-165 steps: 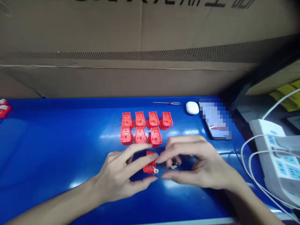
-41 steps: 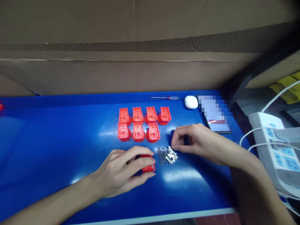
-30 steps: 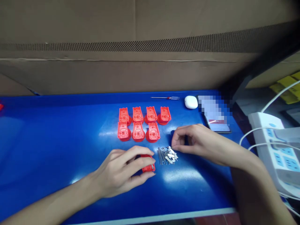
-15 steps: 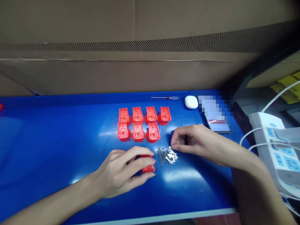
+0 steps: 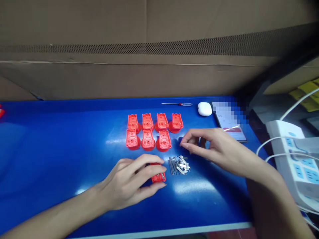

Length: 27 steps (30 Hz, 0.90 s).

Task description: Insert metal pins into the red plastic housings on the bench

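Red plastic housing (image 5: 158, 177) lies on the blue bench (image 5: 62, 172) under the left hand (image 5: 127, 182), whose fingers (image 5: 149, 171) curl together over it, clamped from above. Just right of it sits a loose pile of metal pins (image 5: 177, 165). The right hand (image 5: 211, 147) hovers near the pile, fingertips (image 5: 183, 143) close together; whether they pinch anything cannot be told. Seven more housings (image 5: 148, 140) stand in two rows beyond.

Backdrop: large brown corrugated carton (image 5: 139, 30) filling the upper frame, with a dark perforated band across it. Furniture: blue glossy workbench (image 5: 62, 166), pale edge strip along its front, white glare patches (image 5: 193, 186) on top. Lower right: reddish floor (image 5: 244, 233). Right side: white power strip (image 5: 291, 156), white cables (image 5: 296, 106), yellow packets (image 5: 307, 104).
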Tool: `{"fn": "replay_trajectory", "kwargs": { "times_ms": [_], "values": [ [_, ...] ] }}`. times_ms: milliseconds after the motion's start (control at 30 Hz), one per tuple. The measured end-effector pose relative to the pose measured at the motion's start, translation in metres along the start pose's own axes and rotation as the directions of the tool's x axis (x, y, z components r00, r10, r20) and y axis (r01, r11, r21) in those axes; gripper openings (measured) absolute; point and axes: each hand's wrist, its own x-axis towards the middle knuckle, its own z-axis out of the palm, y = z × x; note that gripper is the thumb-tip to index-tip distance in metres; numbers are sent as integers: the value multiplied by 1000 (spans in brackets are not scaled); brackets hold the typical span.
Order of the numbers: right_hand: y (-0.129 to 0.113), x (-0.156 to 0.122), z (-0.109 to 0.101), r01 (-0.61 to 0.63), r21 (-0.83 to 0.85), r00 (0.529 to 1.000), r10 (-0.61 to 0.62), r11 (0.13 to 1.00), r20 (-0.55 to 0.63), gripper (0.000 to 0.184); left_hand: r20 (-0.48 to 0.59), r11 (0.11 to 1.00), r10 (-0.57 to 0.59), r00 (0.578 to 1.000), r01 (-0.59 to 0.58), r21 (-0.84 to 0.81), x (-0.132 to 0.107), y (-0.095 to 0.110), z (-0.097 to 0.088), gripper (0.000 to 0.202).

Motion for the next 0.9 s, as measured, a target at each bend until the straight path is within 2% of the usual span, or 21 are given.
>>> {"fn": "replay_trajectory", "kwargs": {
  "times_ms": [67,167,267,333,433,533,900],
  "values": [
    [-8,-2,3,43,45,997,-39,998,-67,33,-2,1000,-10,1000,10,7,0,0,0,28],
    [-19,-6,13,173,121,984,-166,977,-71,28,-14,1000,-17,1000,17,4,1,0,0,31],
    [-27,-6,30,331,186,943,-324,925,-69,23,-3,1000,-15,1000,15,-3,2,-1,1,33],
    [-29,-5,41,425,214,905,-410,879,-112,24,-3,1000,-1,1000,1,-1,2,-2,1,35],
    [-29,-1,55,523,186,851,-497,832,-169,17,7,1000,1,1000,-1,4,1,-3,1,33],
    [-29,0,58,540,158,839,-515,827,-174,12,23,1000,-12,1000,12,5,0,-5,1,33],
    [-31,-3,43,450,207,888,-459,869,-2,13,28,998,-35,999,36,-53,1,-3,1,36]
  ]
}}
